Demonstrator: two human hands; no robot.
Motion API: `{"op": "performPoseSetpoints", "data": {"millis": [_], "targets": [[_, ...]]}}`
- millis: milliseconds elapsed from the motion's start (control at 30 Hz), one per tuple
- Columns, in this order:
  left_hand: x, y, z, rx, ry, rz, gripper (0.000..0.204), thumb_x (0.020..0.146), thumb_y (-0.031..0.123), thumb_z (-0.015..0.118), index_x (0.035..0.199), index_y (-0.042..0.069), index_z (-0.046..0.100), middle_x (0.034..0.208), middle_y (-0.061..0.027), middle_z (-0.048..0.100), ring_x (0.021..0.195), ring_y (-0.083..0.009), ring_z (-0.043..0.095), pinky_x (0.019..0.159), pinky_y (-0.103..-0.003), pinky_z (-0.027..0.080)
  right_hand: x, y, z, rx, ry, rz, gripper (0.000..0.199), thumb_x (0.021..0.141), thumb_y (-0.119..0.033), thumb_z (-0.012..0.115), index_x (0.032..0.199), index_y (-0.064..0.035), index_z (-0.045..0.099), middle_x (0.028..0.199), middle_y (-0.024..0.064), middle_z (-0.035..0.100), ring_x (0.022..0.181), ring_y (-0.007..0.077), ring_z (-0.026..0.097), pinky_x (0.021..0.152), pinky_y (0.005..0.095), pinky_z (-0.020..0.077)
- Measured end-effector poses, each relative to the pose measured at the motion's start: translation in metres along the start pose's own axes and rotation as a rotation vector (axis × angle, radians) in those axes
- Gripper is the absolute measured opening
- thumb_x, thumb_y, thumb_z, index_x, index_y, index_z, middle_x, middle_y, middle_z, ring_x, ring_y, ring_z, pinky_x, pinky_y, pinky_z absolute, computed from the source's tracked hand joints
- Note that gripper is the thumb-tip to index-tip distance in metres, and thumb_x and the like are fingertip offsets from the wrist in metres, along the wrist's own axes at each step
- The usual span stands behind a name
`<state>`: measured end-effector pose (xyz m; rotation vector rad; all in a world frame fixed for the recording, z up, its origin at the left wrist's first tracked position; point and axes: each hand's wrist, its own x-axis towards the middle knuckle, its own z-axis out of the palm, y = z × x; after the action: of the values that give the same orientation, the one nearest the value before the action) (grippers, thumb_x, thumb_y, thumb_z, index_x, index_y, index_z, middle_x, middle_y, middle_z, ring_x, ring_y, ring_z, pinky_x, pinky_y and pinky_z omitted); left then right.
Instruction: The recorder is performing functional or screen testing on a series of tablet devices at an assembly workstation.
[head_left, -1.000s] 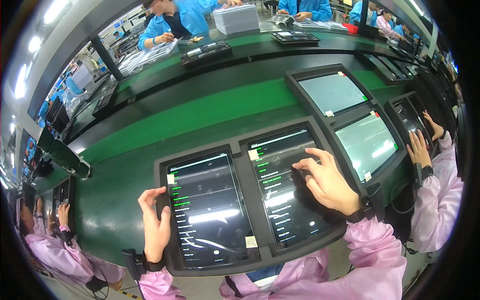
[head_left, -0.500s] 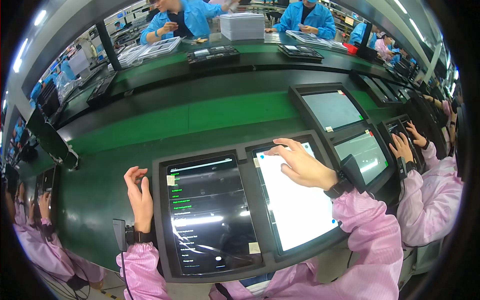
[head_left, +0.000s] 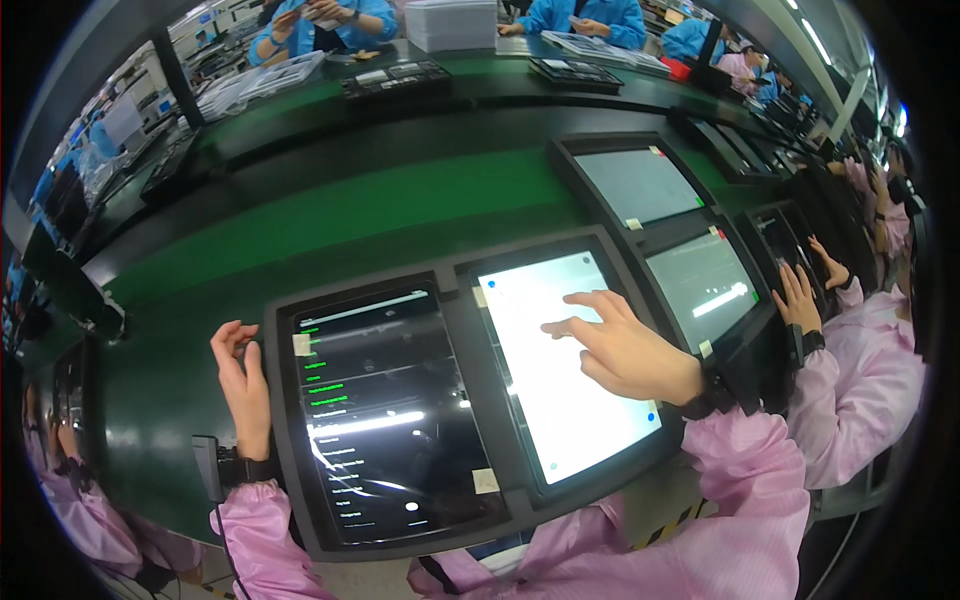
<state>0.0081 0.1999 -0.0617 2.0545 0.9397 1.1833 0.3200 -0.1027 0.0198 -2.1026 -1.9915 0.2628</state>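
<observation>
Right hand (head_left: 635, 358) held over white-lit rectangular tablet (head_left: 570, 425), fingers extended, nothing grasped; left hand (head_left: 243, 390) held empty, fingers loosely curled, beside dark-grey tray (head_left: 488, 400).

Left tablet (head_left: 385, 410) beside right tablet (head_left: 550, 400) in a tray (head_left: 478, 370) on a bench (head_left: 160, 400)

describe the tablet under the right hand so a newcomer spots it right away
On the green table, find the dark two-slot tray in the foreground. The tablet sits in its right slot, beneath the right hand. Small dots mark the corners of its bright white display, while the left tablet shows a list on black.
</observation>
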Motion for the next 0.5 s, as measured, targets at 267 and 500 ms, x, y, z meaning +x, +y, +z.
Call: {"op": "performPoseSetpoints", "data": {"millis": [267, 500], "targets": [[0.000, -0.012, -0.003, -0.047, -0.024, -0.014, 0.031, 0.094, 0.007, 0.046, 0.124, 0.002, 0.044, 0.110, -0.0106, 0.058, 0.099, -0.0160, 0.053, 0.090, -0.029, 0.039, -0.081, -0.014, -0.002, -0.003, -0.010, 0.099, 0.046, 0.080, -0.004, 0.050, 0.125, -0.0021, 0.049, 0.106, 0.0124, 0.061, 0.125, 0.0336, 0.038, 0.108, 0.0490, 0.0253], [-0.001, -0.011, -0.003, -0.035, -0.030, -0.029, 0.030, 0.095, 0.009, 0.045, 0.124, 0.001, 0.043, 0.112, -0.0124, 0.056, 0.106, -0.0197, 0.052, 0.096, -0.031, 0.037, -0.132, -0.023, -0.005, 0.067, -0.062, 0.273, 0.053, 0.079, -0.004, 0.050, 0.131, -0.0067, 0.045, 0.101, 0.0096, 0.064, 0.128, 0.0324, 0.036, 0.110, 0.0505, 0.0199]]}}
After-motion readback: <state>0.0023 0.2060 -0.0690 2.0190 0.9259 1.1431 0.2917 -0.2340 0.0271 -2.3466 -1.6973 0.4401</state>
